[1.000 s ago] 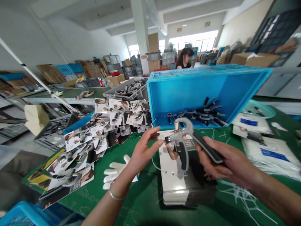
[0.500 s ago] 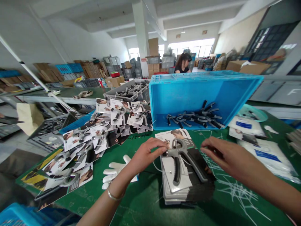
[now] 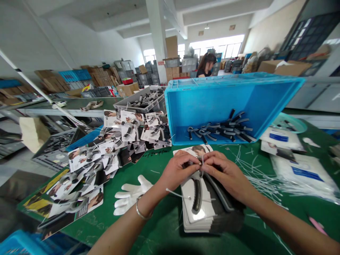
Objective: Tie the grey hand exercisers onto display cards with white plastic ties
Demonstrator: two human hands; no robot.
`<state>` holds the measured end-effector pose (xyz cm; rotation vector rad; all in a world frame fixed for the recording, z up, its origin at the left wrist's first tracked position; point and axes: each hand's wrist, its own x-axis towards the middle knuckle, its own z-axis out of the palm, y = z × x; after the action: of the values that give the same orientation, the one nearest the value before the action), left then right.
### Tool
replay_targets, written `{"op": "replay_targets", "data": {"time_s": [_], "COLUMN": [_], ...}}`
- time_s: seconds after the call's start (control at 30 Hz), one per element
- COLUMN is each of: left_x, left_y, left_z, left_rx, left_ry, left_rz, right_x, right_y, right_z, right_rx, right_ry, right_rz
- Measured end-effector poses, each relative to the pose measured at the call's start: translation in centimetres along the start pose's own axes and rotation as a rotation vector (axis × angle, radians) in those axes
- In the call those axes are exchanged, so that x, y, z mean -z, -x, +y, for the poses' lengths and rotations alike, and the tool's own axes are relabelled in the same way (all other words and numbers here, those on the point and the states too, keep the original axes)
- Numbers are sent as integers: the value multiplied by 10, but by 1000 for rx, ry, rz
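A white tie [image 3: 202, 163] is pinched by the right hand [image 3: 228, 174] above a hand grip [image 3: 197, 195] laid on stacked cards [image 3: 206, 214], what is held by the bunched left hand [image 3: 175, 171] cannot be told, and a blue crate [image 3: 225, 97] is set at one o'clock.

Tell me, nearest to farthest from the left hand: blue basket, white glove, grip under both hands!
1. Grip: right under the left hand, on the card stack.
2. White glove: on the green table, to that hand's left.
3. Blue basket: bottom-left corner of the head view.
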<state>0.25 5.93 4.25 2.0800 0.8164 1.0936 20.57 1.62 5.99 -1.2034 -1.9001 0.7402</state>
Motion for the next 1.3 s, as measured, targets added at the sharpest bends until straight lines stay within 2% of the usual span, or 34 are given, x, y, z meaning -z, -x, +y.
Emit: {"op": "replay_targets", "data": {"time_s": [0.1, 0.2, 0.77, 0.87, 0.93, 1.03, 1.1, 1.17, 1.23, 1.3], "left_x": [-6, -10, -10, -8, -5, 4, 12, 20, 25, 22], "left_y": [2, 1, 6, 7, 8, 4, -2, -7, -7, -1], "left_z": [-2, -3, 0, 0, 0, 0, 5, 15, 32, 49], "left_rx": [18, -13, 24, -48, -101, -29, 77, 94, 0, -135], "left_ry": [18, 36, 99, 89, 93, 132, 151, 90, -67, -275], "left_rz": [68, 93, 107, 80, 21, -87, -124, -128, -132, -154], "right_x": [0, -1, -3, -3, -3, -5, -8, -11, -14, -16], "right_y": [5, 10, 8, 8, 8, 7, 6, 5, 4, 3], "right_z": [2, 1, -2, -2, -3, -3, -3, -1, 0, 2], "right_rx": [-18, 31, 21, 16, 1, -2, -1, 0, 3, 12], "right_ry": [5, 68, 74, 54, 31, 33, 55, 79, 103, 119], "right_rz": [-23, -73, -119, -93, -62, -44, -37, -27, -20, -10]}}
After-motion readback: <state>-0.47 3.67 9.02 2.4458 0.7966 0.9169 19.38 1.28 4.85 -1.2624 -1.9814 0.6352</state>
